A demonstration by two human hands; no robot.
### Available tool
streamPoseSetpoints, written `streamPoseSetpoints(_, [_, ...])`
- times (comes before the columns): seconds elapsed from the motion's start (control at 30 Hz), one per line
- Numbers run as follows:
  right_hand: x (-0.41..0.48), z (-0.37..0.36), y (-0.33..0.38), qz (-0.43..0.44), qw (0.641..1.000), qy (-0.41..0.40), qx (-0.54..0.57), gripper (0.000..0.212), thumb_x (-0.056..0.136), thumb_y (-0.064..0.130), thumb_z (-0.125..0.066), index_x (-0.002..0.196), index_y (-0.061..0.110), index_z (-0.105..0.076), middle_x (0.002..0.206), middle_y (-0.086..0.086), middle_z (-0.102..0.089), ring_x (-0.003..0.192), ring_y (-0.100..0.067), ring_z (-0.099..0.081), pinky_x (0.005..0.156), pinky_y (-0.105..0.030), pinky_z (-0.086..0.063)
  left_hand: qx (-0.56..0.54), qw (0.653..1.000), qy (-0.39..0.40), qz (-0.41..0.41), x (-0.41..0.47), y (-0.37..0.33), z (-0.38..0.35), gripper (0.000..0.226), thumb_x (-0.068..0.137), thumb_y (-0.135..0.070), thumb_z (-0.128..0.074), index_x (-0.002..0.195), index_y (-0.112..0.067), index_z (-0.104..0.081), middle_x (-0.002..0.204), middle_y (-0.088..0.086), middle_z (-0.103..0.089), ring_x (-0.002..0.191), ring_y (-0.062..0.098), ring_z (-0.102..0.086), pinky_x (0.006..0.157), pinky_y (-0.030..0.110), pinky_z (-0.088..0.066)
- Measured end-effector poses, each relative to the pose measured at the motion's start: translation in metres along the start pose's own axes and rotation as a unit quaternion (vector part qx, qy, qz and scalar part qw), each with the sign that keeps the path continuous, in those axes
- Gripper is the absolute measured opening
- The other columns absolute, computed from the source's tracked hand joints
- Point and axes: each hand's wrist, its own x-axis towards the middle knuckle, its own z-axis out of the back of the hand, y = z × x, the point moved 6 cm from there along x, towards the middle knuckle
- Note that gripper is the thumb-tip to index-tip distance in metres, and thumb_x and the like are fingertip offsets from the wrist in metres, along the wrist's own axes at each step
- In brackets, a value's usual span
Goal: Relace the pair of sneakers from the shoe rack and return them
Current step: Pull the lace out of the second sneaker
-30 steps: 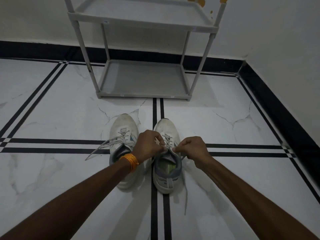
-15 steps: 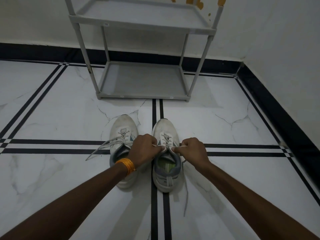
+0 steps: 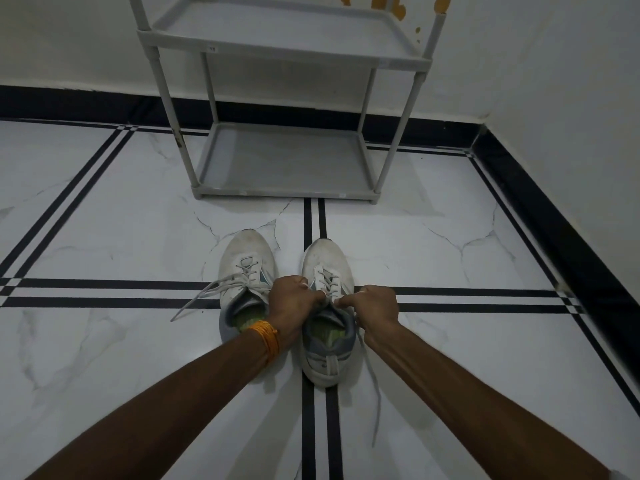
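Sneakers, two white ones with grey collars, stand side by side on the white marble floor [image 3: 104, 237], toes pointing far toward the shoe rack [image 3: 284, 161], which is grey, with two bare shelves, and stands against the far wall. From the head camera, the left sneaker [image 3: 247, 265] sits just left of the double black stripe in the floor, and its loose lace [image 3: 201, 297] trails out to the left across the tile. The right sneaker [image 3: 327, 355] rests on that stripe, its green insole showing in the opening. Both hands meet at the top of the right sneaker's tongue. The left hand [image 3: 294, 306], with an orange thread band [image 3: 266, 336] round the wrist, has its fingers curled closed on a lace end at the upper eyelets; it partly hides the near side of the left sneaker. The right hand [image 3: 377, 306] has its fingers pinched closed on the other lace end of the same shoe. A lace strand [image 3: 375, 393] hangs from under the right hand and runs near along the floor beside the right sneaker's heel.
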Motion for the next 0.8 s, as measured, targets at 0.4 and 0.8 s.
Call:
streamPoseSetpoints(0.4, [-0.009, 0.030, 0.065, 0.061, 0.982, 0.112, -0.137, 0.035, 0.075, 0.033, -0.078, 0.058, 0.012, -0.056, 0.059, 0.000, -0.055, 0.055, -0.016, -0.051, 0.049, -0.025, -0.041, 0.307, 0.928, 0.108, -0.179, -0.001, -0.074, 0.020, 0.023, 0.070, -0.028, -0.078, 0.058, -0.014, -0.065, 0.058, 0.003, -0.064, 0.058, 0.019, -0.061, 0.058, 0.032, -0.052])
streamPoseSetpoints(0.8, [-0.056, 0.077, 0.213, 0.259, 0.907, 0.140, -0.303, 0.032, 0.088, 0.034, -0.066, 0.070, 0.007, -0.068, 0.067, -0.004, -0.060, 0.053, -0.012, -0.042, 0.048, -0.023, -0.033, 0.413, 0.739, 0.205, -0.491, -0.053, -0.206, 0.010, 0.024, 0.087, -0.040, -0.067, 0.070, -0.025, -0.059, 0.074, -0.012, -0.062, 0.073, 0.008, -0.053, 0.068, 0.021, -0.037])
